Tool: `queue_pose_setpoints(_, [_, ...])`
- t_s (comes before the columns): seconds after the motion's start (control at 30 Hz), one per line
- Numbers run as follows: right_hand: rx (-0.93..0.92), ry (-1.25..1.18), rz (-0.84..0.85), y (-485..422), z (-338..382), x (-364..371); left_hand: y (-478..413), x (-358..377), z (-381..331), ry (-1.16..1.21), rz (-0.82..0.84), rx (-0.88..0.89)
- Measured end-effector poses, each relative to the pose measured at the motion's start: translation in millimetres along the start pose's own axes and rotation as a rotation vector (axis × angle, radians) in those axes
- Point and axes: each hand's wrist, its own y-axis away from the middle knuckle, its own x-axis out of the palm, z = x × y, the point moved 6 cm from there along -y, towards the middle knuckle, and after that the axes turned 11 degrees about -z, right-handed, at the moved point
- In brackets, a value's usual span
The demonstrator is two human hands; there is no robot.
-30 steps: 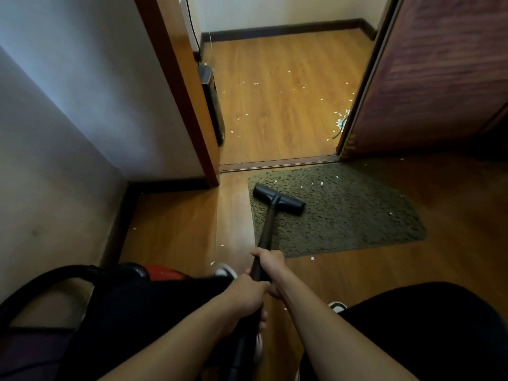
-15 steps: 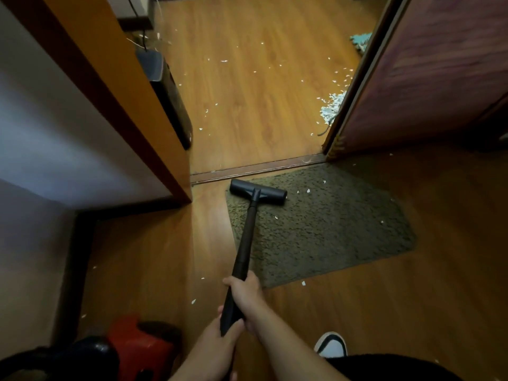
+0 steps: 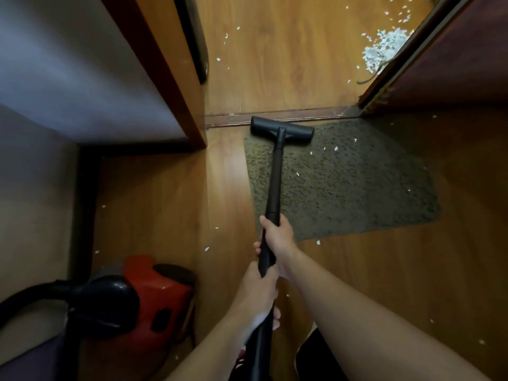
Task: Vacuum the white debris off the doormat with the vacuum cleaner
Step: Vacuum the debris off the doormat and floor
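A dark olive doormat [image 3: 357, 188] lies on the wood floor just before the door threshold. A few white debris flakes [image 3: 336, 148] dot its far half. The black vacuum floor head [image 3: 283, 130] sits at the mat's far left corner, against the threshold. Its black wand [image 3: 275, 185] runs back toward me. My right hand [image 3: 277, 237] grips the wand higher up, and my left hand [image 3: 257, 295] grips it just below. The red and black vacuum body [image 3: 148, 301] stands on the floor at lower left, with its hose [image 3: 30, 295] curving off left.
A wooden door frame [image 3: 167, 78] and white wall stand to the left, a dark brown door [image 3: 453, 56] to the right. A pile of white scraps [image 3: 384, 49] lies beyond the threshold [image 3: 280, 116], with scattered flakes on the floor. My dark trouser leg [image 3: 316, 358] shows at the bottom.
The floor head has slid forward across the mat from its near left part to the far left corner by the threshold. Both hands kept their grip; the view moved closer.
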Motion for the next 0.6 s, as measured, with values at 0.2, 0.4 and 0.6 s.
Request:
queue_pose_setpoints(0.2, [0.083, -0.034, 0.021, 43.9, -37.9, -5.1, 33.7, -21.2, 39.2, -0.161, -0.071, 0.052])
queue_pose_setpoints(0.4, [0.131, -0.065, 0.053, 76.6, -54.9, -8.5, 54.8, -35.5, 57.2, -0.266, -0.103, 0.098])
queue_pose_setpoints(0.6, [0.134, -0.094, 0.028, 79.8, -68.0, -8.0, 56.0, -41.9, 59.4, -0.358, -0.122, 0.142])
